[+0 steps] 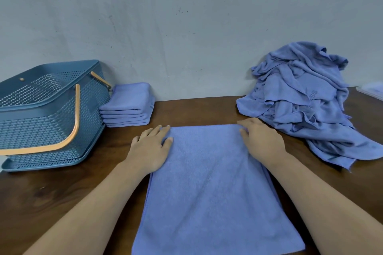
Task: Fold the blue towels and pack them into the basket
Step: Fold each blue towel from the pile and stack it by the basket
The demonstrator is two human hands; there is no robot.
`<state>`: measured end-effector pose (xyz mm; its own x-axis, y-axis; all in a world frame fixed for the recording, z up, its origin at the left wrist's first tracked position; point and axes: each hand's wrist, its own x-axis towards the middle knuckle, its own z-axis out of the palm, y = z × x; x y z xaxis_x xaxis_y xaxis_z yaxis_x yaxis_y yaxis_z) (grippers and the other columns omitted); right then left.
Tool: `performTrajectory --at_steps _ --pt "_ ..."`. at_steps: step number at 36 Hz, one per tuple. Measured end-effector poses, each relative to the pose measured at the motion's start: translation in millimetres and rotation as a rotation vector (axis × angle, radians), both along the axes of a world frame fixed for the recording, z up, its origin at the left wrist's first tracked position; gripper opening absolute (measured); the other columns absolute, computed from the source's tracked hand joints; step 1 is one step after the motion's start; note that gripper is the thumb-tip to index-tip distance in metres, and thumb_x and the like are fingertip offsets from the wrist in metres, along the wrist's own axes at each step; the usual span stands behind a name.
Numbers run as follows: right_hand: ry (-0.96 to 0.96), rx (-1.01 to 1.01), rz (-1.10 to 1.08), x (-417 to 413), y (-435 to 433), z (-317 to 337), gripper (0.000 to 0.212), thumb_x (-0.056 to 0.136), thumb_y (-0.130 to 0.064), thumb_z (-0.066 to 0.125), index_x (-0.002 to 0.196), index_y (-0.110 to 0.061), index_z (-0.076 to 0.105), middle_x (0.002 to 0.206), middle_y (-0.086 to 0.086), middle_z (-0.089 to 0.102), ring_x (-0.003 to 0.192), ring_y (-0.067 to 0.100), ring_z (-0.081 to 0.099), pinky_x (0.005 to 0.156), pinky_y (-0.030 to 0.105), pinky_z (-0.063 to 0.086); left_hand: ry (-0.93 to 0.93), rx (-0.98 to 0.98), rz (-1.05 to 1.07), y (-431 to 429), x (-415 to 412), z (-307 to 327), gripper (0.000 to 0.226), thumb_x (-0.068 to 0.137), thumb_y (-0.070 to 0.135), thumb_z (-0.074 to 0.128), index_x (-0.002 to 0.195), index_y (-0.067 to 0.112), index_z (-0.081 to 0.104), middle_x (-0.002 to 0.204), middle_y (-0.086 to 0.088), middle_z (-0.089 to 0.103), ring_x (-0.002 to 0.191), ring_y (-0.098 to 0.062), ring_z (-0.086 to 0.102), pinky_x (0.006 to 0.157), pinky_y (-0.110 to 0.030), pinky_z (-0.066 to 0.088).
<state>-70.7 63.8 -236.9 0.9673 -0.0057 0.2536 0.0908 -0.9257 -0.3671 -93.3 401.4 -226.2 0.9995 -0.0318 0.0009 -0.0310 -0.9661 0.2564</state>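
Note:
A blue towel (211, 188) lies flat on the wooden table (51, 198) in front of me, its long side running away from me. My left hand (150, 147) rests on its far left corner, fingers straight and thumb on the cloth. On the far right corner my right hand (262, 141) presses down with fingers only slightly bent. A blue perforated basket (41, 114) with orange handles stands at the left, and I cannot see anything inside it. A neat stack of folded blue towels (128, 105) sits beside the basket, against the wall.
A loose heap of unfolded blue towels (304, 101) fills the back right of the table and spills toward the right edge. A pale flat object (371, 91) shows at the far right. A grey wall (186, 27) closes the back.

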Motion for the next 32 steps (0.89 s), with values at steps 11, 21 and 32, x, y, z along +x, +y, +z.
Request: performTrajectory --at_steps 11,21,32 --pt "-0.181 0.294 0.279 -51 17 27 0.032 0.105 -0.017 0.058 0.135 -0.027 0.065 0.136 -0.009 0.059 0.122 0.012 0.058 0.105 0.033 0.046 -0.115 -0.031 -0.333 -52 -69 -2 0.05 0.111 0.05 0.029 0.159 0.038 0.036 0.17 0.019 0.028 0.159 -0.005 0.017 0.129 -0.035 0.012" --pt "0.124 -0.243 0.473 -102 42 1 0.081 0.098 -0.084 0.024 0.166 -0.049 -0.004 0.174 -0.02 -0.015 0.161 0.009 -0.016 0.132 0.04 0.002 0.026 0.05 -0.312 -54 -71 -10 0.08 0.1 0.08 0.024 0.168 0.045 0.001 0.175 0.019 -0.013 0.161 -0.007 -0.018 0.132 -0.04 -0.007" --pt "0.286 -0.334 0.34 -112 22 15 0.078 0.093 -0.09 0.017 0.161 -0.059 -0.005 0.175 -0.016 -0.013 0.162 0.02 -0.014 0.132 0.042 0.002 0.051 0.061 -0.283 -54 -74 -8 0.104 0.083 0.098 0.019 0.167 0.043 -0.006 0.175 0.012 -0.018 0.16 -0.015 -0.023 0.131 -0.048 -0.007"
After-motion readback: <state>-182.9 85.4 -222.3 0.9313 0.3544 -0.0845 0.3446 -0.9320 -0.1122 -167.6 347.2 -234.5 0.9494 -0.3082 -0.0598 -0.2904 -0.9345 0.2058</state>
